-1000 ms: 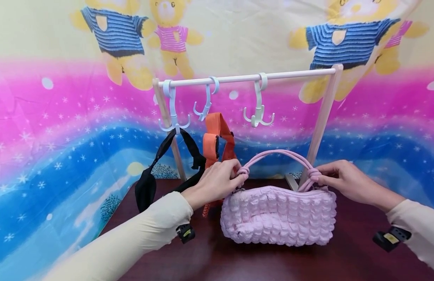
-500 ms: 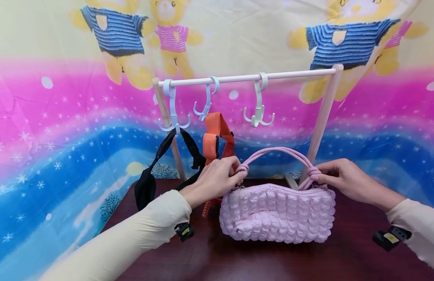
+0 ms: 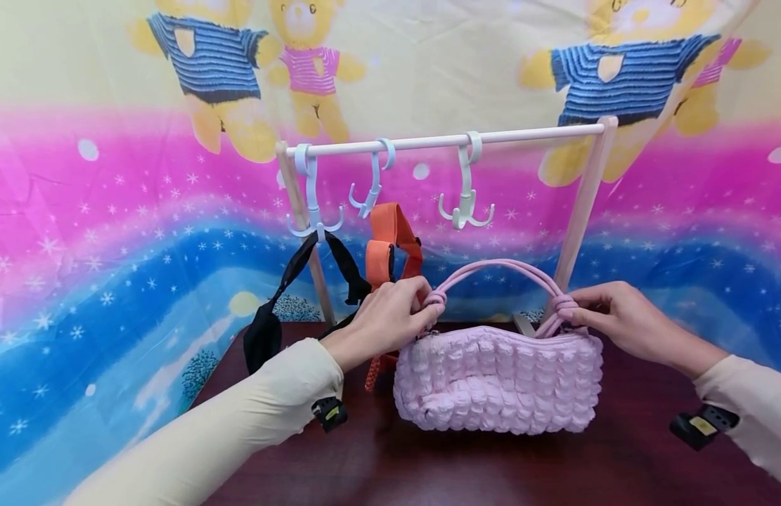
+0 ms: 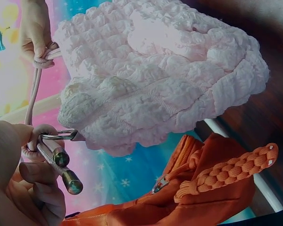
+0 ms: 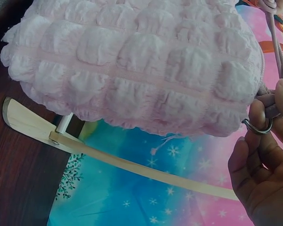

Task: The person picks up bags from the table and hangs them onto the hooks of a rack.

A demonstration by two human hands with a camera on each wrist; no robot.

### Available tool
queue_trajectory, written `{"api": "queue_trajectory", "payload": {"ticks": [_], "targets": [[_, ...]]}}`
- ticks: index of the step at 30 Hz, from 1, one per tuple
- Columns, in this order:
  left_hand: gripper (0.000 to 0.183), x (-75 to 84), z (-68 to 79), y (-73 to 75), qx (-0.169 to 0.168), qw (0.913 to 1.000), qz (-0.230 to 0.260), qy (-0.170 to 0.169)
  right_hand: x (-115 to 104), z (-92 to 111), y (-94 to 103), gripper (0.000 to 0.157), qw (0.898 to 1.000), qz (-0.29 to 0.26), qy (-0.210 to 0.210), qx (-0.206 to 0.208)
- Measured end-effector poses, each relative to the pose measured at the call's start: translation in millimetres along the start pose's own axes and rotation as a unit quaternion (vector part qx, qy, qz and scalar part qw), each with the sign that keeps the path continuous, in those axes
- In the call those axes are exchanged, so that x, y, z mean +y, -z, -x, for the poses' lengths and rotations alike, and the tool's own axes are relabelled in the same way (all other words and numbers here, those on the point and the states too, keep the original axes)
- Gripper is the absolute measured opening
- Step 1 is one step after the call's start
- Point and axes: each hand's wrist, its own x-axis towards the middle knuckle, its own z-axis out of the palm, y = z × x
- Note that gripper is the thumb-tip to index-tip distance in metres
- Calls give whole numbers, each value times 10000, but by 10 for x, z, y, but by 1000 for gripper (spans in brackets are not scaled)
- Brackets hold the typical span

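A pink puffy handbag (image 3: pixel 498 379) with a looped cord handle (image 3: pixel 500 264) hangs between both hands in the head view. My left hand (image 3: pixel 390 313) pinches the knot at the handle's left end. At the right end, my right hand (image 3: pixel 621 316) pinches the other knot (image 3: pixel 564 303). In the left wrist view, metal-tipped cord ends (image 4: pixel 68 176) and a metal ring (image 4: pixel 61 135) show beside the left fingers. Another metal ring (image 5: pixel 259 127) joins the handbag to the cord by the right fingers in the right wrist view.
Behind the handbag stands a wooden rack (image 3: pixel 529 133). Its bar carries a blue hook (image 3: pixel 311 193), a second blue hook (image 3: pixel 371 183) and a pale green hook (image 3: pixel 466 186). A black bag (image 3: pixel 263 337) and an orange bag (image 3: pixel 390 253) hang at the left, above the dark table (image 3: pixel 479 471).
Both hands have raised the pink handbag slightly, and its lower edge sits higher above the table. The grip on both knots is the same.
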Motion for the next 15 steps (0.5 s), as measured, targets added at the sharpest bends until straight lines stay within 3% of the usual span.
{"api": "queue_trajectory", "payload": {"ticks": [15], "targets": [[19,42,-2,27,81,10000,28,-39,-30,-21,25,17,10000,27,17,18]]}}
